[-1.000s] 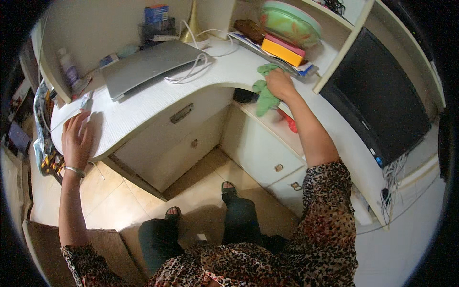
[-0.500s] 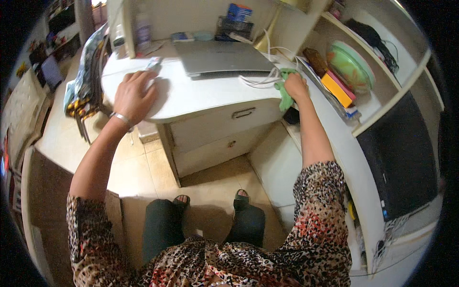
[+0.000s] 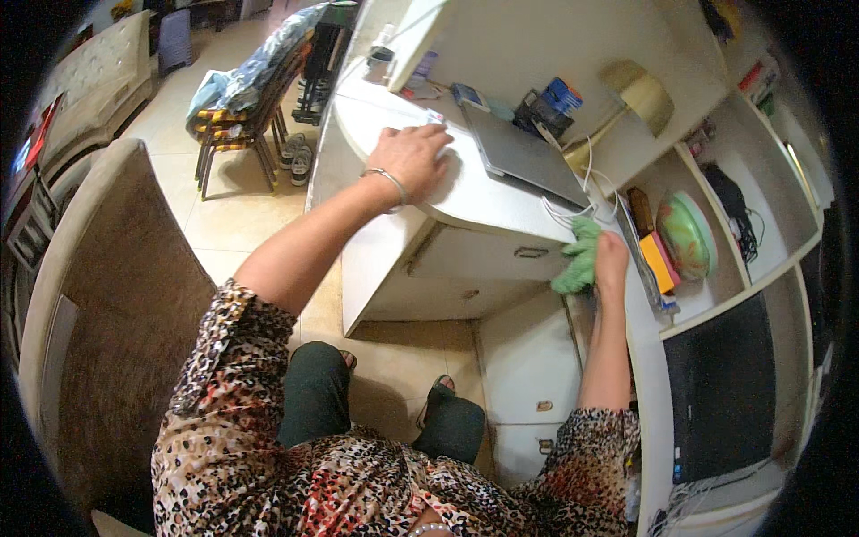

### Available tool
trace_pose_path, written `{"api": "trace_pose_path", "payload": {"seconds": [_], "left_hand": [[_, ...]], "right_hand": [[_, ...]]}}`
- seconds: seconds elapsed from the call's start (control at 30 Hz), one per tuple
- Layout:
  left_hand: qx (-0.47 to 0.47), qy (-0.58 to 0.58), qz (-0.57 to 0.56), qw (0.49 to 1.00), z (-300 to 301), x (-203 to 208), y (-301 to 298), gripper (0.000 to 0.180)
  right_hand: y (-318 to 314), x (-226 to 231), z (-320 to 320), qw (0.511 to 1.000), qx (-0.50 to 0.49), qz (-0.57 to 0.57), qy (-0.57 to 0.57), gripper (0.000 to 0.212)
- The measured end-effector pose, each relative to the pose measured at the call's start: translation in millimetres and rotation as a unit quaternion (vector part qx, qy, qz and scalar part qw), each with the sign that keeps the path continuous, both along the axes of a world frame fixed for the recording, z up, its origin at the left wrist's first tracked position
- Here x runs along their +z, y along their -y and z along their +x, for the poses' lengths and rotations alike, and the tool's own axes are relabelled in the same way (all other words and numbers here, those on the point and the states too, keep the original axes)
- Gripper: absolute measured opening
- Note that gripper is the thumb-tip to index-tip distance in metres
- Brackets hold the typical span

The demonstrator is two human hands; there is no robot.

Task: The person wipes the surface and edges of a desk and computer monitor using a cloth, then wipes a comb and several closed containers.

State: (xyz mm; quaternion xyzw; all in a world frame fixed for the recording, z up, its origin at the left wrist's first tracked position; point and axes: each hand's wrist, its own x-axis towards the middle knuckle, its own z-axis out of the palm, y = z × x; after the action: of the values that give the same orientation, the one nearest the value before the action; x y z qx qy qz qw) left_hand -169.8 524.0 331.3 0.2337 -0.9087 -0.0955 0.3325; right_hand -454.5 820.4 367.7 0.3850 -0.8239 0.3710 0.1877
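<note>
A green cloth (image 3: 580, 258) is bunched in my right hand (image 3: 612, 258), which is closed on it. Part of the cloth hangs over the desk's inner front edge, near the white cables (image 3: 562, 215). Over on the left, my left hand (image 3: 410, 163) lies on the white desk (image 3: 497, 201), its fingers stretched out and slightly bent. A small white and blue item (image 3: 435, 116) sits right by those fingertips; whether they touch it I cannot tell. Between my hands, farther back, lies a closed grey laptop (image 3: 523, 157).
Behind the laptop stand a gold lamp (image 3: 640, 94) and a blue box (image 3: 562, 94). Shelves on the right hold a green patterned bowl (image 3: 687, 234) and a yellow box (image 3: 658, 264); a dark monitor (image 3: 725, 394) is below. A brown chair (image 3: 134, 313) and stacked chairs (image 3: 255, 116) are left.
My view has turned to the left. My right hand has pulled the green cloth toward me over the desk edge. My left hand stays on the desk by the small item.
</note>
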Motion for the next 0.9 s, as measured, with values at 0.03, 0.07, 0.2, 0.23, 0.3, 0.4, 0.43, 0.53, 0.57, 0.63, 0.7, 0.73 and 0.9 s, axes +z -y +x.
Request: {"api": "trace_pose_path", "payload": {"seconds": [0.03,0.07,0.2,0.23,0.3,0.4,0.43,0.53,0.57,0.63,0.7,0.73,0.9], "left_hand": [[-0.013,0.004,0.021,1.0,3,3,-1,0.041],[-0.028,0.007,0.042,0.999,5,6,-1,0.042],[-0.115,-0.119,-0.005,0.986,2,-9,10,0.048],[-0.106,-0.149,0.026,0.983,2,-11,15,0.049],[-0.1,-0.215,0.087,0.968,-2,-7,16,0.053],[-0.053,-0.288,0.119,0.949,0,-7,15,0.057],[-0.04,-0.313,0.076,0.946,2,-8,15,0.059],[-0.006,-0.347,0.035,0.937,11,-5,9,0.062],[0.001,-0.337,0.027,0.941,4,-6,8,0.065],[-0.005,-0.35,0.031,0.936,-4,-7,2,0.065],[0.004,-0.338,0.059,0.939,-6,-6,3,0.062],[0.007,-0.354,0.044,0.934,-3,-7,7,0.061],[-0.027,-0.39,0.011,0.92,4,-11,5,0.056]], "right_hand": [[4,9,12,0.99,0.02,-0.099,0.102,0.019],[14,16,22,0.987,0.045,-0.118,0.101,0.02],[71,16,104,0.995,0.094,-0.039,-0.004,0.023],[94,7,132,0.987,0.158,-0.03,0.025,0.022],[125,-4,172,0.963,0.242,0.027,-0.117,0.013],[154,-8,199,0.931,0.265,0.086,-0.235,0.013],[166,-5,200,0.926,0.279,0.098,-0.235,0.013],[219,6,185,0.919,0.279,0.161,-0.228,0.011],[238,12,169,0.92,0.238,0.203,-0.237,0.011],[256,6,147,0.932,0.179,0.221,-0.225,0.012],[277,2,148,0.954,0.162,0.162,-0.196,0.014],[284,0,154,0.962,0.182,0.166,-0.12,0.016],[287,-23,143,0.952,0.283,0.106,0.043,0.025]]}}
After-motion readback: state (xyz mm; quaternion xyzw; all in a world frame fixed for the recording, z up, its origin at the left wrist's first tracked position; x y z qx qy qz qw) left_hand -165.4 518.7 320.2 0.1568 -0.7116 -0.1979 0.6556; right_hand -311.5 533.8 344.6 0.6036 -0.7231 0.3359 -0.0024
